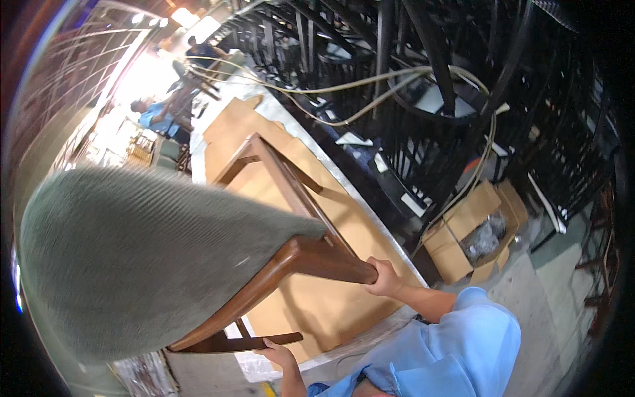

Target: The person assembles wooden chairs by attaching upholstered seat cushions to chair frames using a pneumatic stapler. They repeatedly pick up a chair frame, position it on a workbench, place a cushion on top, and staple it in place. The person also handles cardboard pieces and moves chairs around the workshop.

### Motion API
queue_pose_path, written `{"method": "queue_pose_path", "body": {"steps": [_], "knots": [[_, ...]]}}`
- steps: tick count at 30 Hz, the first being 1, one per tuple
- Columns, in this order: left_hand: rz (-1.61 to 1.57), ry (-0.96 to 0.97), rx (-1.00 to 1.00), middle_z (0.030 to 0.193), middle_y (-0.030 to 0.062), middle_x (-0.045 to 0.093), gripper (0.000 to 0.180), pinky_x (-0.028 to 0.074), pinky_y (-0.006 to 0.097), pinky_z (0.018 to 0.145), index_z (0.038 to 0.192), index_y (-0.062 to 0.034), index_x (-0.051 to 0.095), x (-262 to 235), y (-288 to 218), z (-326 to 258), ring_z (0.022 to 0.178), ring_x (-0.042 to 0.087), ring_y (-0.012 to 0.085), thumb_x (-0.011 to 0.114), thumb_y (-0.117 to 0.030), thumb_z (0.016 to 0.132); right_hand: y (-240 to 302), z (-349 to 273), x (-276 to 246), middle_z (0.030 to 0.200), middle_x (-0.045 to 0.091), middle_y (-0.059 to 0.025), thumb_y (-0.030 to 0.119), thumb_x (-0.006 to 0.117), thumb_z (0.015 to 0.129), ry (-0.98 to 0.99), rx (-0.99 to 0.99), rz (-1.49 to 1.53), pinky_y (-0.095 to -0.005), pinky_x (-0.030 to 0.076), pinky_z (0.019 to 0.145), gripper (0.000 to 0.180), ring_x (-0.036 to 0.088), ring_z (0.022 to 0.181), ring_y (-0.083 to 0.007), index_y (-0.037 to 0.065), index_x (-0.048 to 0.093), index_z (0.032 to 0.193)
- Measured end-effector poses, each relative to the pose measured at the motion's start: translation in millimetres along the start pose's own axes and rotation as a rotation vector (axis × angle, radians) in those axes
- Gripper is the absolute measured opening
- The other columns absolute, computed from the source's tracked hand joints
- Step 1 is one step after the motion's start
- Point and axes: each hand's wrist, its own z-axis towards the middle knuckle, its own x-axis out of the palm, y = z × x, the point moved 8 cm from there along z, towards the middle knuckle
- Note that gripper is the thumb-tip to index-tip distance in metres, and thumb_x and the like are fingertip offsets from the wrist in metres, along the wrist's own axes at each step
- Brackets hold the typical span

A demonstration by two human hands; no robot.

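A chair with grey-green ribbed upholstery and a brown wooden frame fills the left and middle of the head view, tilted on its side. My right hand is wrapped around the end of one of its wooden legs. Lower down, my left hand grips another wooden part of the frame, near its tapered end; some of those fingers are hidden behind the wood. Beneath the chair lies a sheet of brown cardboard covering a work table. The wooden frame beyond the seat reaches over the cardboard.
Dark chair frames are stacked along the far right side. A pale hose loops across them. An opened cardboard box with clear plastic inside sits on the floor at right. Two people are at the far left.
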Motion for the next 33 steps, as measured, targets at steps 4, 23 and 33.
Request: {"method": "queue_pose_path", "body": {"steps": [4, 23, 33], "knots": [[0.601, -0.141, 0.284, 0.157, 0.0404, 0.017, 0.083, 0.021, 0.057, 0.122, 0.153, 0.018, 0.007, 33.6, -11.6, 18.6, 0.149, 0.017, 0.0506, 0.05, -0.035, 0.106, -8.9, 29.1, 12.1, 0.073, 0.065, -0.0167, 0.018, 0.08, 0.068, -0.102, 0.007, -0.023, -0.0445, 0.052, 0.066, 0.031, 0.068, 0.072, -0.038, 0.005, 0.061, 0.089], [0.967, 0.734, 0.584, 0.166, 0.0287, 0.014, 0.082, 0.004, 0.072, 0.117, 0.157, -0.0054, 0.035, 257.1, 44.4, -112.1, 0.148, 0.006, 0.0597, 0.052, -0.056, 0.094, -60.0, 384.9, 167.2, 0.097, 0.069, -0.0204, 0.035, 0.079, 0.075, -0.25, 0.066, -0.107, -0.0509, 0.052, 0.083, 0.046, 0.066, 0.093, -0.044, 0.008, 0.064, 0.108], [0.96, 0.757, 0.588, 0.167, 0.0258, 0.014, 0.081, 0.005, 0.072, 0.117, 0.158, -0.008, 0.034, 263.4, 32.7, -114.4, 0.148, 0.011, 0.0583, 0.048, -0.058, 0.096, -89.1, 439.2, 248.1, 0.172, 0.008, -0.0122, 0.054, 0.069, 0.089, 0.396, 0.12, -0.726, -0.0683, 0.006, 0.121, 0.092, 0.0, 0.157, -0.0398, 0.017, 0.027, 0.162]]}}
